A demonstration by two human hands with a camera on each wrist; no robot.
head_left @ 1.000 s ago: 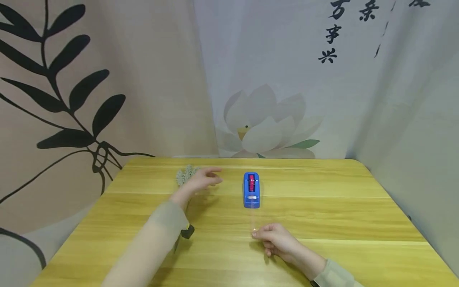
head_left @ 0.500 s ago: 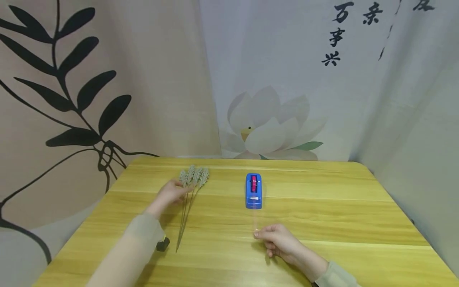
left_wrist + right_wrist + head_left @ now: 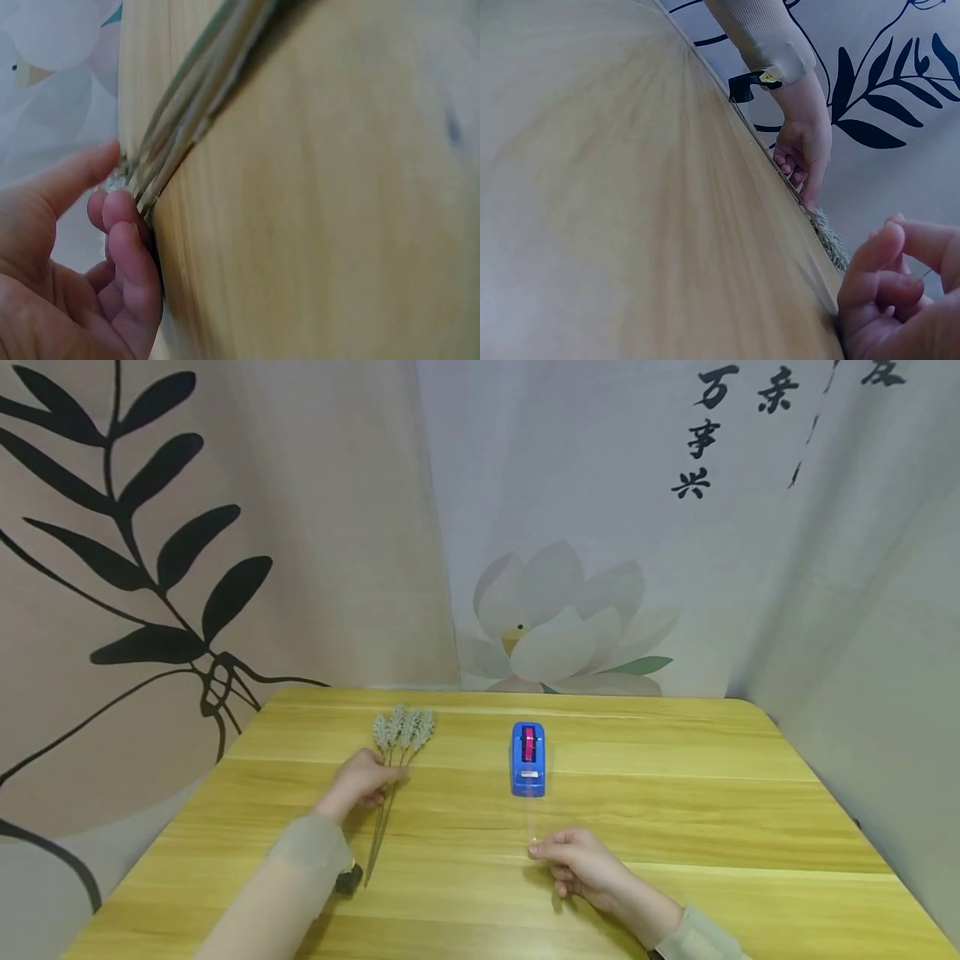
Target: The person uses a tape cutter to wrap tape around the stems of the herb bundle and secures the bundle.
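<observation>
A bunch of flower sprigs (image 3: 405,729) with pale grey-green heads lies on the left of the table, stems toward me. My left hand (image 3: 363,781) pinches the stems just below the heads, its thumb laid across them. In the left wrist view the stems (image 3: 201,90) run in between thumb and fingers. A blue tape dispenser (image 3: 528,783) with a red roll core (image 3: 528,743) stands at the centre back. From its front end a clear strip of tape (image 3: 532,818) stretches toward me. Its free end is pinched between thumb and forefinger of my right hand (image 3: 581,864).
The wooden table (image 3: 712,827) carries all of this. Behind it hangs a curtain (image 3: 337,527) printed with dark leaves, a lotus and characters. A black band part (image 3: 348,880) sits at my left cuff, close to the stem ends.
My left hand has come back from over the flower heads, moved to their left and slid down onto the stems. The right hand keeps the tape end in the same place.
</observation>
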